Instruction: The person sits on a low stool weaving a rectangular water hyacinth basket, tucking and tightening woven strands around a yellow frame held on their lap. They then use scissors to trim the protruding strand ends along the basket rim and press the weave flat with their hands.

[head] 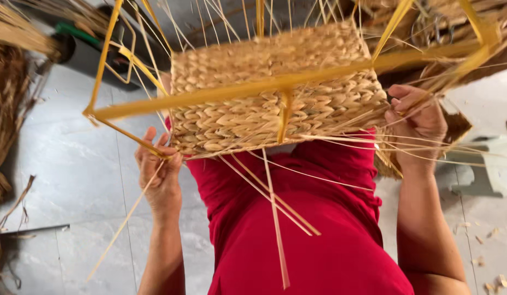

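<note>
A half-woven basket (275,93) of pale plaited fibre sits on a yellow metal frame (220,95) in front of me, above my red-clothed lap. My left hand (157,169) grips the frame's lower left corner, with a thin straw strand running down from it. My right hand (414,123) is closed on the basket's right edge, pinching weaving strands (428,150) that fan out to the right. Several loose straw strands (275,218) hang down from the woven panel over my lap.
Bundles of dried fibre (7,98) lie at the left on the grey tiled floor (73,164). A dark object with a green part (81,43) lies at the upper left. A pale plastic stool (491,164) stands at the right, with scraps around it.
</note>
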